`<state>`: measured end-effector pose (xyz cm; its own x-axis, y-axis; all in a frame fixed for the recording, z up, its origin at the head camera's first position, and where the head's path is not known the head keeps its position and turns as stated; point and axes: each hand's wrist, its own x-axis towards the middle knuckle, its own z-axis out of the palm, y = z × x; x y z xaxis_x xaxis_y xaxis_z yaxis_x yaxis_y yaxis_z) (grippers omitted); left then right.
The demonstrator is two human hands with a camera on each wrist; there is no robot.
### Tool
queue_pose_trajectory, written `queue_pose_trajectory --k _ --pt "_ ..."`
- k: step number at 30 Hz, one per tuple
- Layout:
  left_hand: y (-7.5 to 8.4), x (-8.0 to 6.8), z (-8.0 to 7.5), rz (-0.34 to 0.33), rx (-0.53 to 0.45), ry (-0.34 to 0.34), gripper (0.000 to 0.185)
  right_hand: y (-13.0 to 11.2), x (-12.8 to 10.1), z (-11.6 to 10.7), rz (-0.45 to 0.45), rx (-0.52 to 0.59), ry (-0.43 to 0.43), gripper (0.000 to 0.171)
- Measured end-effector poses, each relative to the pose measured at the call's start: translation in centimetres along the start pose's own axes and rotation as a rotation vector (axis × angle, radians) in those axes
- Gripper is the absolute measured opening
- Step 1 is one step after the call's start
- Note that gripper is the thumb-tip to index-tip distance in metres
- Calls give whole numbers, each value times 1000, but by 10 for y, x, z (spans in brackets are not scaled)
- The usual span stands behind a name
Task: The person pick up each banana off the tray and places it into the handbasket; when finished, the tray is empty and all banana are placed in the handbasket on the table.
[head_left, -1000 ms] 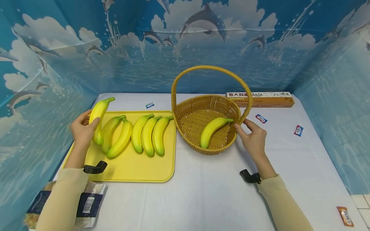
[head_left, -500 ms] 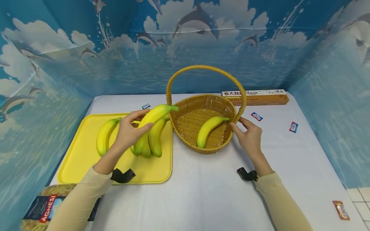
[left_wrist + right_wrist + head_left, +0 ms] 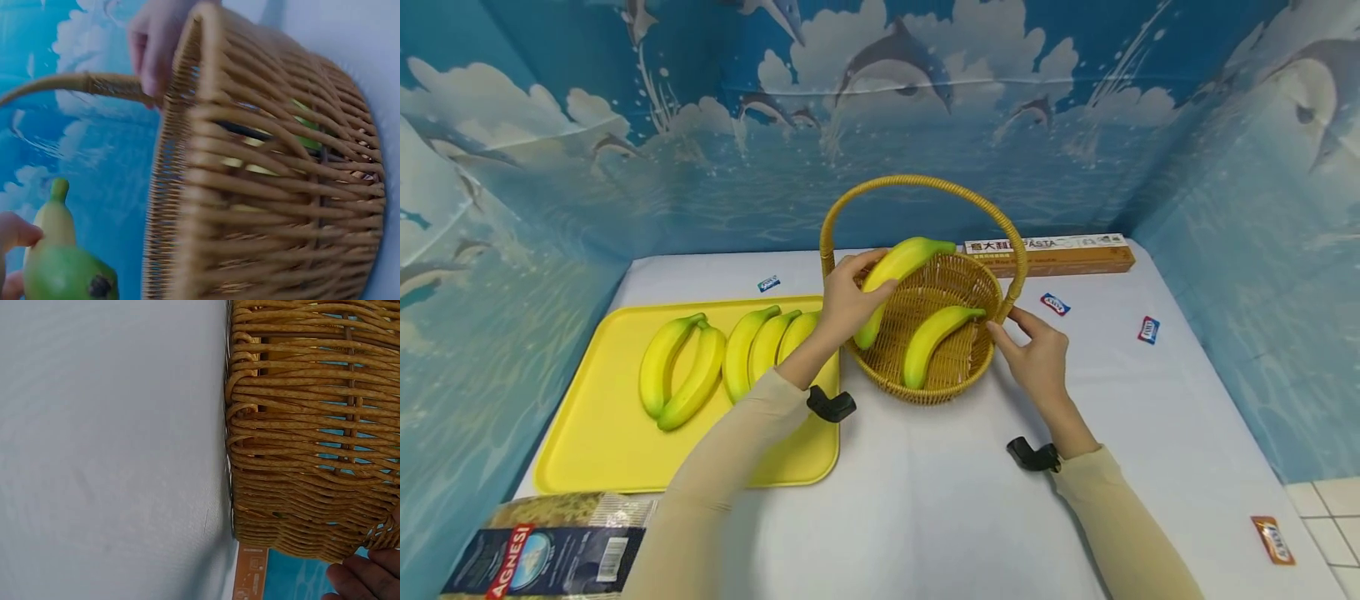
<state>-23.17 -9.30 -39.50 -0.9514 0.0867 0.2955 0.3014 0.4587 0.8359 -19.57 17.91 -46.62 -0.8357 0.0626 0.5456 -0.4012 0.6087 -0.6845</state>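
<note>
My left hand (image 3: pixel 846 302) grips a yellow-green banana (image 3: pixel 897 273) and holds it over the left rim of the wicker basket (image 3: pixel 957 387). In the left wrist view that banana (image 3: pixel 59 262) shows low on the left beside the basket wall (image 3: pixel 262 206). One banana (image 3: pixel 934 340) lies inside the basket. My right hand (image 3: pixel 1033 354) touches the basket's right rim where the handle (image 3: pixel 917 185) meets it; its fingertips (image 3: pixel 362 578) show under the weave (image 3: pixel 312 444) in the right wrist view. Several bananas (image 3: pixel 715 367) lie on the yellow tray (image 3: pixel 602 454).
A long pasta box (image 3: pixel 1048 254) lies behind the basket. Small wrapped sweets (image 3: pixel 1054 303) are scattered on the white table (image 3: pixel 940 517), one (image 3: pixel 1272 539) near the front right edge. A pasta bag (image 3: pixel 546 546) sits at the front left. Blue printed walls enclose three sides.
My left hand has lifted a banana off the tray and carried it right, from the tray's left end to above the basket's rim. The right hand has stayed at the basket.
</note>
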Motion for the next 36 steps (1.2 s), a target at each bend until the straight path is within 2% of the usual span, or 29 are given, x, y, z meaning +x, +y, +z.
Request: queue_pose_trajectory --k 8,13,15,18,21,24,26,33,36 --pt "-20 11 34 -122 73 -6 47 0 -1 2 -1 3 6 35" --pt "-32 12 46 -250 106 -59 47 -1 -2 4 -4 5 -1 34" --pt "-34 12 49 -278 130 -85 47 -1 -2 4 -6 5 0 34" --pt "-34 12 52 -283 192 -139 47 -2 -2 3 -11 6 8 34" --pt "-33 12 54 -283 245 -228 47 -1 -1 2 -13 5 12 34" --pt "-31 9 54 -290 241 -314 47 -1 -1 2 -16 4 7 34" --pt "-30 7 54 -292 230 -349 47 -1 -2 2 -17 3 5 34" --pt "-30 5 52 -275 240 -369 49 -1 -2 2 -21 2 7 34" --pt "-29 7 51 -243 247 -356 51 0 -2 2 -18 6 11 35"
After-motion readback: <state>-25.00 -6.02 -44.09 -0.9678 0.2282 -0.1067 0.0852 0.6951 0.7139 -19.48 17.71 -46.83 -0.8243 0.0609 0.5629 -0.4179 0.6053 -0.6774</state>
